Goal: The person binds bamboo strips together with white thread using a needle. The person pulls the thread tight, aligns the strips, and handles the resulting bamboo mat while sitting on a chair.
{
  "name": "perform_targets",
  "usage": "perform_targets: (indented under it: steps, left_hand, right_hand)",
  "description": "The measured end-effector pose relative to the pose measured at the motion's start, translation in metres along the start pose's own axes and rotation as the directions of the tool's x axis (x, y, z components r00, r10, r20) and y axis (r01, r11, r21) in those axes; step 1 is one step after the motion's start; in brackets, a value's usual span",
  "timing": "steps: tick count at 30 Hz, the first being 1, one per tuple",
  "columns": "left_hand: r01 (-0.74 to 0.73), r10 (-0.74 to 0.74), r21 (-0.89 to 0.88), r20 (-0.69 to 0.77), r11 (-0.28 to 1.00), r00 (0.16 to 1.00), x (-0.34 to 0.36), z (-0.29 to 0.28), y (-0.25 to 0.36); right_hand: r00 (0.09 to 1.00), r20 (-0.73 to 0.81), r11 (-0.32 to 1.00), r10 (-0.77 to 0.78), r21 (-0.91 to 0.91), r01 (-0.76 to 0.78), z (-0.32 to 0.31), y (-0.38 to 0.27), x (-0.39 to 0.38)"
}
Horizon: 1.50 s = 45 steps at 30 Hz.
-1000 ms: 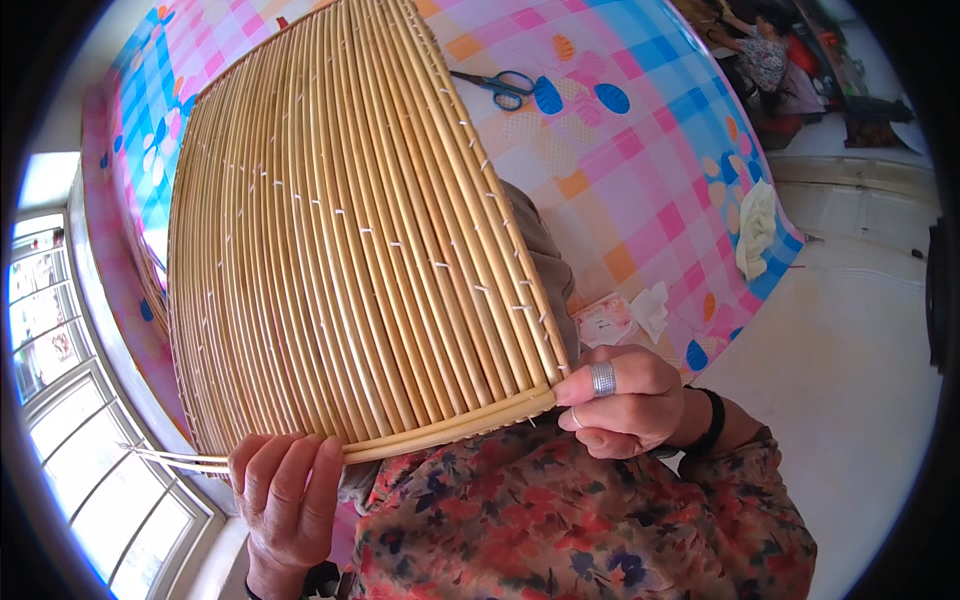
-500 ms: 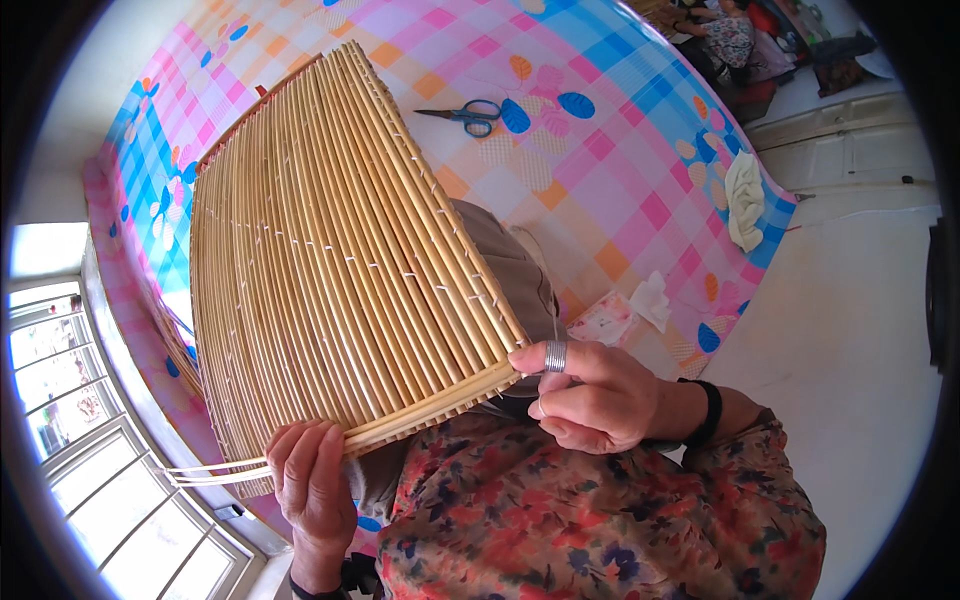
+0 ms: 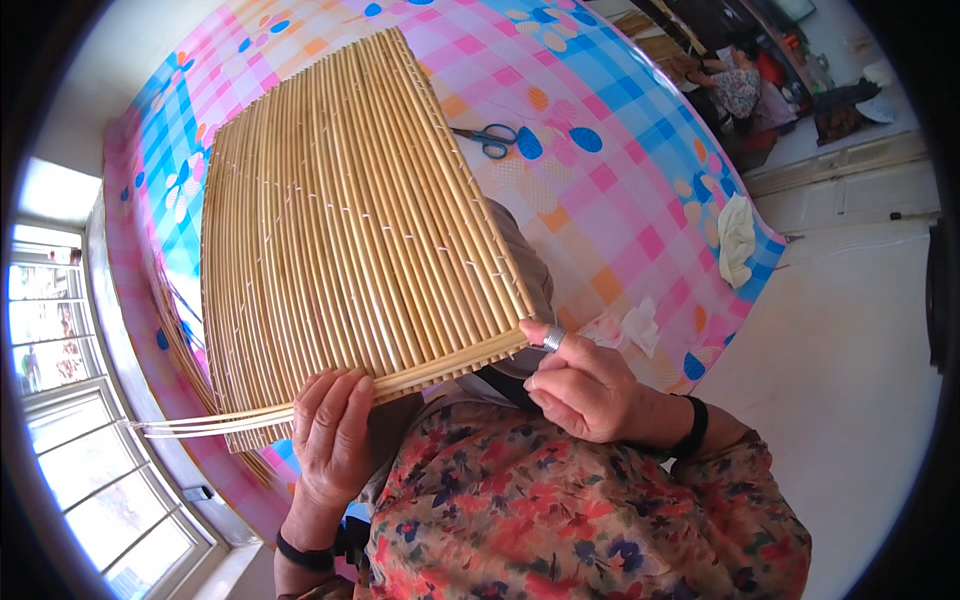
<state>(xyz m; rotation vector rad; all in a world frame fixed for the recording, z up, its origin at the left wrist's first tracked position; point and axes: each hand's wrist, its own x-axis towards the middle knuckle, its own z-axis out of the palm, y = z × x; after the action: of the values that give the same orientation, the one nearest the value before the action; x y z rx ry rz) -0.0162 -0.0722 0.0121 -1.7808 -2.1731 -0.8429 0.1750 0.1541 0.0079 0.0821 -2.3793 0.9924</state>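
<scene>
Blue scissors [image 3: 483, 136], apparently partly behind mat [image 3: 355, 235]

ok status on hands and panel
Left hand gripping stick panel by near edge. Right hand at its near right corner. Scissors clear of both hands.

Daylight comes from the window [image 3: 100, 490] left of the mat [image 3: 350, 240], its panes glaring white. The patterned cloth [image 3: 620, 190] beyond the mat is bright and evenly lit. Well beyond the mat, to its right, a person [image 3: 735, 92] looks dim and soft. Around the mat, straight edges bow toward a black rim.
</scene>
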Motion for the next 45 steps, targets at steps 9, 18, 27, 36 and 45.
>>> perform_targets:
  steps: [9,18,27,36,45]
  left_hand:
    - [0.001,0.001,0.088,-0.024,0.996,1.000,0.003,-0.001,0.003]
    - [-0.173,0.184,0.240,-0.021,0.955,0.983,0.001,0.010,-0.005]
    - [-0.197,0.219,0.327,-0.033,0.924,0.975,-0.006,0.016,-0.012]
    - [-0.177,0.204,0.373,-0.035,0.911,0.978,0.005,-0.011,-0.001]
    - [-0.224,0.258,0.374,-0.044,0.900,0.965,0.021,-0.018,-0.006]
  right_hand:
    - [0.999,-0.009,0.997,-0.033,-0.074,0.032,-0.006,0.009,0.010]
    - [0.999,-0.046,0.997,-0.005,-0.075,0.002,-0.006,0.013,0.012]
    - [1.000,-0.003,0.999,0.005,-0.045,-0.005,-0.012,0.011,0.021]
    - [0.913,0.063,0.790,-0.403,-0.479,0.382,-0.001,-0.005,0.061]
    - [0.828,0.039,0.760,-0.559,-0.374,0.531,0.010,0.002,0.083]
